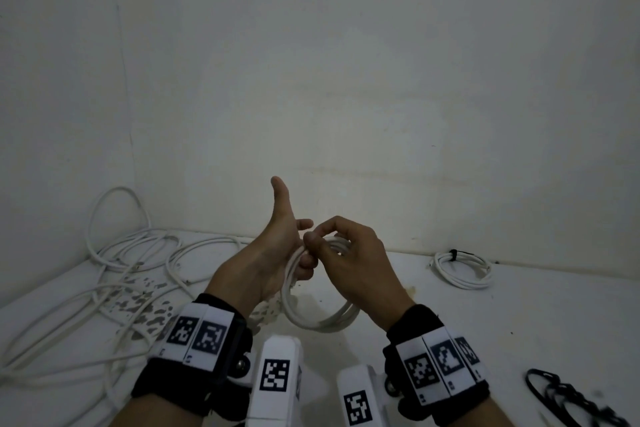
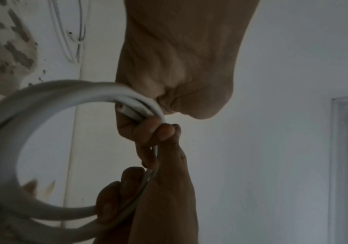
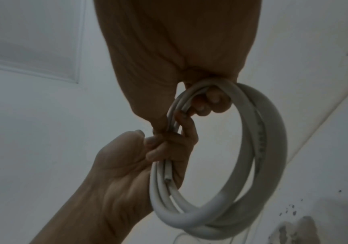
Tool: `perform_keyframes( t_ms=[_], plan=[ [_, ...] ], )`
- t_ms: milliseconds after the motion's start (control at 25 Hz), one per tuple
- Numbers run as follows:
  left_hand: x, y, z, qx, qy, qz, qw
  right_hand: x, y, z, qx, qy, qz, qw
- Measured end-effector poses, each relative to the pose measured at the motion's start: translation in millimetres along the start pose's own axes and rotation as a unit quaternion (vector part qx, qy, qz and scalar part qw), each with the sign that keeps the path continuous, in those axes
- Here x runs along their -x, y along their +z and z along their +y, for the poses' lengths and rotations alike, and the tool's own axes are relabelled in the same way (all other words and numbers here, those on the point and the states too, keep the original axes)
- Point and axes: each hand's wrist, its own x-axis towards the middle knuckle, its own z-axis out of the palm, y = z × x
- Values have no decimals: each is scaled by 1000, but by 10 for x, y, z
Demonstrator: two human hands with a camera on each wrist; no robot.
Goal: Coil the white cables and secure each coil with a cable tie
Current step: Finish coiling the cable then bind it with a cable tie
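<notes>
Above a white table (image 1: 415,340) in a white-walled corner, the left hand (image 1: 277,253) and right hand (image 1: 349,253) both grip a white cable coil (image 1: 311,319), loose cables (image 1: 104,270) lying left.

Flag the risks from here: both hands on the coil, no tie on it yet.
1. The coil is untied and a cut cable end lies loose among the loops; it could spring open if either grip eases.
2. The spare black cable ties lie by the right forearm, so the right hand likely must let go, leaving the left hand holding alone.
3. Loose white cables on the left could snag the hanging coil.
</notes>
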Motion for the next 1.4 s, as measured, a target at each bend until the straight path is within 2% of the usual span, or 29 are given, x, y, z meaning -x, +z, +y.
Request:
perform_keyframes(
  t_ms=[120,240,360,480,560,720,840,1000,1200,1400],
  plan=[
    [6,-36,10,-41,7,-20,999,15,20,-10,-33,10,6,999],
    [25,-90,-14,-84,7,-66,994,-14,-42,-12,-61,20,65,996],
    [28,-61,-70,-40,7,-87,995,-17,-85,-25,-118,45,90,988],
    [43,-29,-80,-7,-22,-106,994,-12,-98,-22,-137,77,106,982],
    [38,-16,-64,-22,-22,-78,996,-30,-91,6,-150,100,100,979],
    [-19,13,-83,-70,30,47,996,-36,-54,24,-177,121,71,974],
    [-40,47,-112,-114,48,85,989,-26,-124,-50,-176,154,27,972],
    [-27,43,-105,-120,61,46,990,-25,-267,-104,-177,172,-31,969],
    [-3,-66,-26,-42,28,-48,998,-38,-247,-117,-191,156,-9,969],
    [-21,-61,-51,-49,12,-30,998,-41,-258,-115,-217,165,10,962]
  ],
)
